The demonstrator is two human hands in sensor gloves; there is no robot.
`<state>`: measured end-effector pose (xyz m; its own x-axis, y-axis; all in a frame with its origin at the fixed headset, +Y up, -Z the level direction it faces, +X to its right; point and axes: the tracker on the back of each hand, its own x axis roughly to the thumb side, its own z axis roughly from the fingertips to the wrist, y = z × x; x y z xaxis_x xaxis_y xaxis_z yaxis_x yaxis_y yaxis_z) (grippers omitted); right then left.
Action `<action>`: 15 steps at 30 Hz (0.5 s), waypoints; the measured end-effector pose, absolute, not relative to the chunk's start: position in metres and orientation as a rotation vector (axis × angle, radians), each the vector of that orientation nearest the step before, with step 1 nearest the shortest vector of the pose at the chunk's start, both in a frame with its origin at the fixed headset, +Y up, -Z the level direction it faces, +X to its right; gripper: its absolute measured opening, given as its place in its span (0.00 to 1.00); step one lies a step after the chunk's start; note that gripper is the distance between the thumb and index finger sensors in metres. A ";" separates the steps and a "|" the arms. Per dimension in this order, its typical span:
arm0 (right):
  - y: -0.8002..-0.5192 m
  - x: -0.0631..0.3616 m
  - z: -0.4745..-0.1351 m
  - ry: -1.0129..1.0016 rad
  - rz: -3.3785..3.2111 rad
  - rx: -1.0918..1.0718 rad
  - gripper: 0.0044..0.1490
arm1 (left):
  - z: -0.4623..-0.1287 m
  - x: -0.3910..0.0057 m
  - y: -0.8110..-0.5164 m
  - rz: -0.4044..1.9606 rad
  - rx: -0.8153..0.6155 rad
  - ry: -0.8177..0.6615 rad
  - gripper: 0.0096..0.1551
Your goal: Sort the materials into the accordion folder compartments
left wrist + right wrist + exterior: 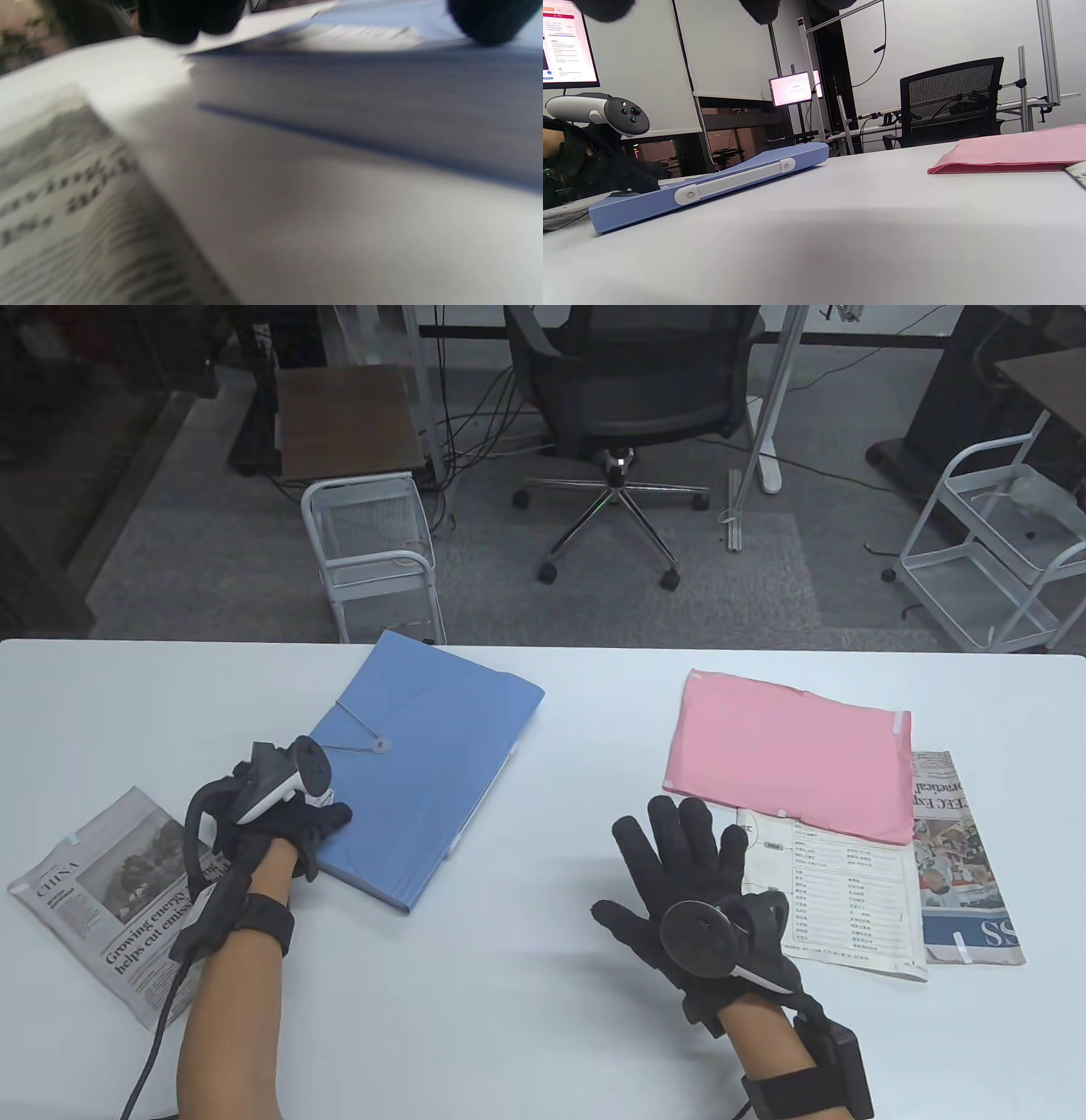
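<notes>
White counter (526,1010) carries a closed blue accordion folder (424,763) left of centre, lying flat and angled, its string wound on the button. Left hand (288,823) grips the folder's near left corner, fingers curled around the edge. Right hand (687,882) hovers with its grip apart, fingers spread, beside a printed sheet (840,891). Pink folder (789,768) overlaps that sheet and a newspaper (959,857); another newspaper (110,891) lies far left.
</notes>
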<state>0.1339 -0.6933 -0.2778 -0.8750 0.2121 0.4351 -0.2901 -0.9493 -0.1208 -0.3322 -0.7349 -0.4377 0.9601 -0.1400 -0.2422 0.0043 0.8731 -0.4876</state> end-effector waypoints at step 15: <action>-0.695 0.133 -0.281 -0.274 2.814 0.612 0.55 | -0.451 -0.344 -0.738 0.056 -0.572 0.411 0.78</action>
